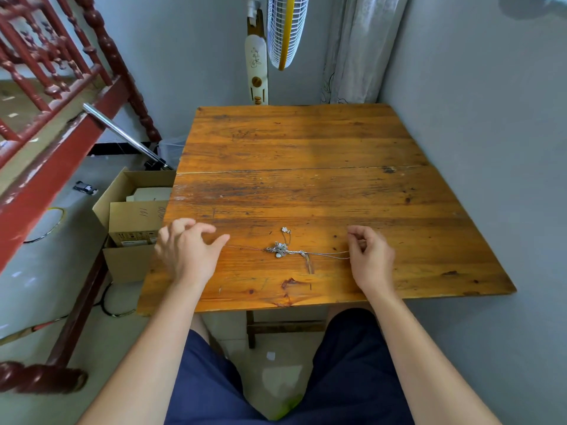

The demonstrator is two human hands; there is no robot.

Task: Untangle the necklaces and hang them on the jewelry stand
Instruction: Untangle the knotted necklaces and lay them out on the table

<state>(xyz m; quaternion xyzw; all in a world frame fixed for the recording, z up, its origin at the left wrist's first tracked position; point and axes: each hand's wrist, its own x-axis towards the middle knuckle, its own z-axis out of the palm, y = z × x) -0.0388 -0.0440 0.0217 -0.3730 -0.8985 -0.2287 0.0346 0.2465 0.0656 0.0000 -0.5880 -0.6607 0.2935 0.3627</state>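
Observation:
A tangle of thin silver necklaces (pixel 280 250) with small pale flower pendants lies on the near middle of the wooden table (pixel 306 142). One chain runs right from the tangle into my right hand (pixel 369 256), which pinches it between thumb and fingers. Another fine chain runs left toward the thumb of my left hand (pixel 187 250). That hand hovers over the table's left edge with fingers spread and loosely curled, and I see nothing gripped in it. No jewelry stand is in view.
An open cardboard box (pixel 135 210) stands on the floor left of the table. A red wooden railing (pixel 55 96) is further left. A standing fan (pixel 283 29) and a curtain are behind the table. Grey walls close in at the back and right.

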